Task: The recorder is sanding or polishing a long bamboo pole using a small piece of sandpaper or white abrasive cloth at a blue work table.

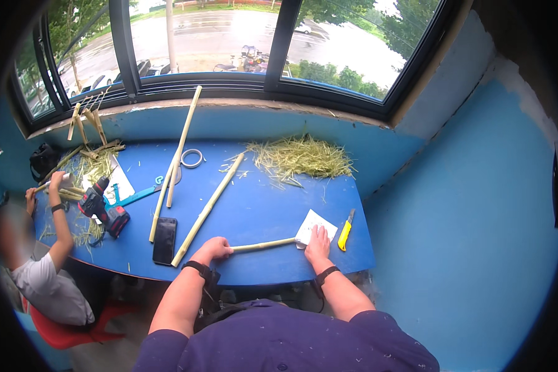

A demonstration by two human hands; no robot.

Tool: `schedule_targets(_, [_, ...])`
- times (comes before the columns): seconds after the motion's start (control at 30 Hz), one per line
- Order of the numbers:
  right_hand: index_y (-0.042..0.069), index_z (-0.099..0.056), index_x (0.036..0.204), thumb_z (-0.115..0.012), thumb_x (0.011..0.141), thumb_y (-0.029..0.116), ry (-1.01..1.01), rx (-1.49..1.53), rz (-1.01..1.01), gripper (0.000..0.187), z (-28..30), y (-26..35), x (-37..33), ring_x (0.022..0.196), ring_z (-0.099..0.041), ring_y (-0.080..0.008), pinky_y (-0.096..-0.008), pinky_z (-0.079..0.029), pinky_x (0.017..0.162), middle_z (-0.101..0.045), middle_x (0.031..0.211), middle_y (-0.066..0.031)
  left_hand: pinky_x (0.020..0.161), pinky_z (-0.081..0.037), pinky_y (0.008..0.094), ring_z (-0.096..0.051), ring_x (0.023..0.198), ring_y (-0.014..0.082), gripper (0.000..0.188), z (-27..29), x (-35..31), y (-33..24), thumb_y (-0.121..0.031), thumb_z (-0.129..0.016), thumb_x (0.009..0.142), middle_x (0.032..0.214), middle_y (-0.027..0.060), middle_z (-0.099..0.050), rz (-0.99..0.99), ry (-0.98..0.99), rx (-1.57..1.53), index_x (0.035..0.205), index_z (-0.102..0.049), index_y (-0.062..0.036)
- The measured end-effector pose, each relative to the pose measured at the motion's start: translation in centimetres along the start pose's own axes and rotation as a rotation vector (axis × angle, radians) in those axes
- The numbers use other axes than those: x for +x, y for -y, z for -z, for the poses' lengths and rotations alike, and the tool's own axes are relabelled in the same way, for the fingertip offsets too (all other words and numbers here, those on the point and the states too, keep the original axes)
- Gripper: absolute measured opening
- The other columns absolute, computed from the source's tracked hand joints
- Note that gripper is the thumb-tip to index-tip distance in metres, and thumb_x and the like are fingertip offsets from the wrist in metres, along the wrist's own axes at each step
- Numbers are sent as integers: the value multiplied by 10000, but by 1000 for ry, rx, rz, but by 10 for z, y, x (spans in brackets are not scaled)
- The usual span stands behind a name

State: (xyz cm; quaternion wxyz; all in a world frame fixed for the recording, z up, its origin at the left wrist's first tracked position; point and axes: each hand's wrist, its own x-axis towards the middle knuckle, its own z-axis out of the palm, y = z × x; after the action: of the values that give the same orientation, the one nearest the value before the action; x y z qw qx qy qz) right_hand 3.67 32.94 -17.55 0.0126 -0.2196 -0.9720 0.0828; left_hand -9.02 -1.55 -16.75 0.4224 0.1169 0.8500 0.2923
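My left hand (216, 248) is closed around the left end of a short, thin bamboo stick (263, 245), which lies level near the table's front edge. The stick's right end meets a white sheet (315, 222), perhaps sandpaper, with faint print on it. Over that sheet is my right hand (318, 247), gripping it with the fingers on top; the stick's tip is hidden there. Just right of it rests a yellow utility knife (346, 230) with its blade out. A longer bamboo pole (209, 208) slants away beyond my left hand.
Left of the pole lie a black phone (165, 240), another bamboo pole (178, 155), a tape roll (193, 159), a teal handsaw (139, 194) and cordless drills (103, 208). Shavings (304, 158) heap by the window wall. At far left a seated person (49, 266) holds a stick.
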Motion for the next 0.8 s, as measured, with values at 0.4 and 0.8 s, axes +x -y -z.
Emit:
schedule_targets(0.4, [2,-421,1348,-510,827,112,33,186,715,540,-9,159,-77,1314,-384,-358,-537,-310,1055,-426,1376,-239,712,-527,331,-673,729,183,274,-17,14,18,-304,-653,830,812,59,-710,-218,-271,162,973,-714,-78])
schedule_targets(0.8, [115,-346,1429,-534,829,72,21,-50,86,629,7,-13,20,1392,-268,-294,-512,-253,1109,-301,1490,-126,670,-526,320,-665,682,171,261,-4,2,2,-291,-666,833,760,61,-705,-20,-67,-71,894,-711,-41])
